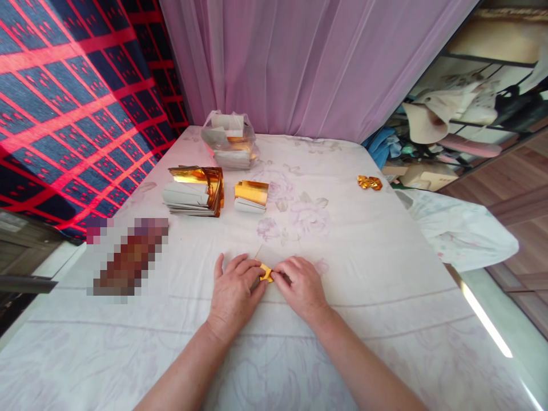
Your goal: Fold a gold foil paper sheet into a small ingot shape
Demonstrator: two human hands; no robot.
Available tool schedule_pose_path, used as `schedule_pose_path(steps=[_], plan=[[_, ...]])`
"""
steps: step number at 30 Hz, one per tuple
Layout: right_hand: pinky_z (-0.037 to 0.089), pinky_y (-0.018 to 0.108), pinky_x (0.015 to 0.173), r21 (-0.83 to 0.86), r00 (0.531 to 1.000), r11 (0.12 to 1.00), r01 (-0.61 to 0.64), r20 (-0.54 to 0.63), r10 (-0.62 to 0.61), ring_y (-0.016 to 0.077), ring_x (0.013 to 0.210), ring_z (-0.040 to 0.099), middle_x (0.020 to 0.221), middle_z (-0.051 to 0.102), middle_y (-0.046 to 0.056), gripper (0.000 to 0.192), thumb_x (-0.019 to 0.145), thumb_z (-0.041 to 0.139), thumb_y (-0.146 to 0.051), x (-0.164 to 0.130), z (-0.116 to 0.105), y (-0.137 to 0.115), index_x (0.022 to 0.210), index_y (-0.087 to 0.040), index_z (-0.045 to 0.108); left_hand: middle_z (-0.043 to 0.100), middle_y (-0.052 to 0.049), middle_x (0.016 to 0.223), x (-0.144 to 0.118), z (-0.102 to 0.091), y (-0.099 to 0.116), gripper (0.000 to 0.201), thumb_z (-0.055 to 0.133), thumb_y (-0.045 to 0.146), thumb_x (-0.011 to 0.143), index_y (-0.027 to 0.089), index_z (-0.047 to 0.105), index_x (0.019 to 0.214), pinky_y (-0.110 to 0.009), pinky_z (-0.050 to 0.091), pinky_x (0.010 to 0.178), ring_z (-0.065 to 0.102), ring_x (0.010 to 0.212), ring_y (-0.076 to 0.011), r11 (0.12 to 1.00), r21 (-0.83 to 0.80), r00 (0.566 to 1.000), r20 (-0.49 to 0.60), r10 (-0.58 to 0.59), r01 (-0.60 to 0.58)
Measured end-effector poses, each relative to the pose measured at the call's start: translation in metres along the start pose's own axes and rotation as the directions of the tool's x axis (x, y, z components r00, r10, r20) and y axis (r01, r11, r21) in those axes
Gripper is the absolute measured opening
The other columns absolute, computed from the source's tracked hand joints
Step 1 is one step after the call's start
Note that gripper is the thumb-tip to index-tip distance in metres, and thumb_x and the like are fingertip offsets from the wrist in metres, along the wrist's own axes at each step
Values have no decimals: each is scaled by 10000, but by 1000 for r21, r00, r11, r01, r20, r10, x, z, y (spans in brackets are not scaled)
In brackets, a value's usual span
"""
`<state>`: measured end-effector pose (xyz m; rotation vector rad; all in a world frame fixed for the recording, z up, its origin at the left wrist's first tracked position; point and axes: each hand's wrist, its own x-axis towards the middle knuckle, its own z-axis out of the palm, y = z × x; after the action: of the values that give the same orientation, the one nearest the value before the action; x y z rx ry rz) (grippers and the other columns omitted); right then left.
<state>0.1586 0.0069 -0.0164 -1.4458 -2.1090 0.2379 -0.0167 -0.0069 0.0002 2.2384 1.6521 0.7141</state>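
Note:
A small piece of gold foil paper (266,273) is pinched between both my hands on the white floral sheet (363,274). My left hand (234,292) presses its left side with fingertips and thumb. On its right side my right hand (303,285) holds the edge. Most of the paper is hidden under my fingers. Farther back lie a large stack of gold-and-white paper sheets (194,191) and a smaller stack (250,196).
A clear plastic bag of paper sheets (229,141) sits at the back by the pink curtain. Two folded gold pieces (369,182) lie at the far right edge. A blurred object (131,257) lies to the left. A shelf with hats stands right.

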Motion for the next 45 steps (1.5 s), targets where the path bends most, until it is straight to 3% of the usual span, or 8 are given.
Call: schedule_pose_path(steps=[18, 33, 40, 45], plan=[[407, 308, 722, 86, 998, 994, 67, 8, -68, 170, 779, 568, 804, 643, 29, 188, 918, 517, -194, -3, -6, 3, 866, -235, 693, 711, -13, 1013, 4, 2, 3, 45, 640, 304, 859, 273, 669, 874, -577, 81, 1147, 567, 1114, -246, 1000, -8, 1000, 7, -26, 26], [349, 336, 692, -189, 977, 959, 211, 76, -200, 193, 795, 492, 863, 612, 53, 214, 908, 533, -170, -10, -12, -4, 1019, -241, 702, 704, -10, 1018, 5, 2, 4, 34, 640, 300, 857, 276, 662, 868, -577, 98, 1136, 557, 1123, -254, 999, -14, 999, 25, -40, 40], [373, 348, 811, -190, 978, 959, 210, 41, -206, 213, 979, 500, 1110, 582, 86, 382, 888, 493, -129, -26, -22, -2, 1222, -251, 635, 686, 10, 1026, 5, 0, 6, 32, 645, 290, 851, 274, 648, 879, -573, 129, 1122, 549, 1127, -238, 999, -1, 998, 43, -51, 51], [373, 365, 835, -221, 977, 952, 211, 75, -199, 226, 1009, 489, 1147, 571, 95, 411, 872, 500, -120, -33, -23, -3, 1239, -252, 628, 685, 2, 1031, 6, 1, 4, 33, 642, 291, 850, 272, 654, 874, -567, 129, 1126, 550, 1123, -238, 999, 11, 998, 44, -50, 50]])
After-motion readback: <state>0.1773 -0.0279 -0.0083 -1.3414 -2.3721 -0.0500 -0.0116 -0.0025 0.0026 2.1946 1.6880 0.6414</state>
